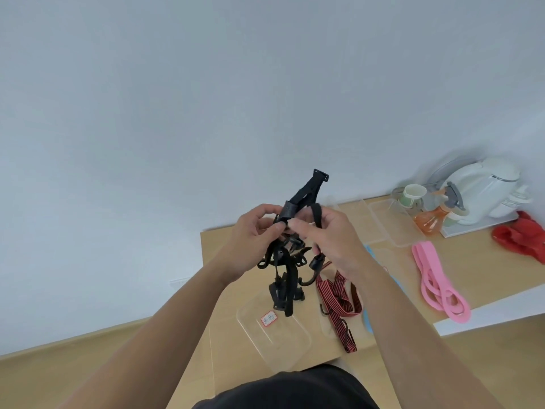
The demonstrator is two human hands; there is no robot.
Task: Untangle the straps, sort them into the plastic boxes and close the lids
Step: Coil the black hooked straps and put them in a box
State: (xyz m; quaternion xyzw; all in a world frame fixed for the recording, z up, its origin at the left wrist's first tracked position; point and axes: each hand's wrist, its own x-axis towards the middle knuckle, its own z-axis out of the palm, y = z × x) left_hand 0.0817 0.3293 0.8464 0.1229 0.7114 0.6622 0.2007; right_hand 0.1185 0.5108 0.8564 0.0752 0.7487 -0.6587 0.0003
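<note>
Dark shirt fabric (pixel 295 388) fills the near bottom edge, and two bare forearms reach away from it over a light wooden table (pixel 227 305). Above the table, the left hand (pixel 253 234) and the right hand (pixel 336 240) meet around a tangle of black straps (pixel 289 290). The left hand's fingers are curled and clamp the upper part of the tangle. The right hand's thumb and forefinger pinch it from the other side, with one black loop draped over the right fingers. A flat buckle end (pixel 321 175) sticks up above both hands, while straps and plastic clips dangle below them, clear of the tabletop. A black hook (pixel 308 280) hangs just under the right hand. Directly beneath the tangle, a shallow clear plastic container (pixel 283 346) with a small red-bordered label (pixel 269 318) lies on the near part of the table; whether it is a box or a lid cannot be told. Just to its right, red-and-black striped bungee cords (pixel 342 302) lie in a loose heap, partly hidden by the right forearm. Farther right, pink straps (pixel 436 287) lie on the table. At the far edge, against the wall, more clear plastic boxes (pixel 380 222) lie on the table. To their right are a paper cup (pixel 414 194), an orange spray bottle (pixel 430 221), a white kettle (pixel 483 190) and a crumpled red cloth (pixel 522 239).
</note>
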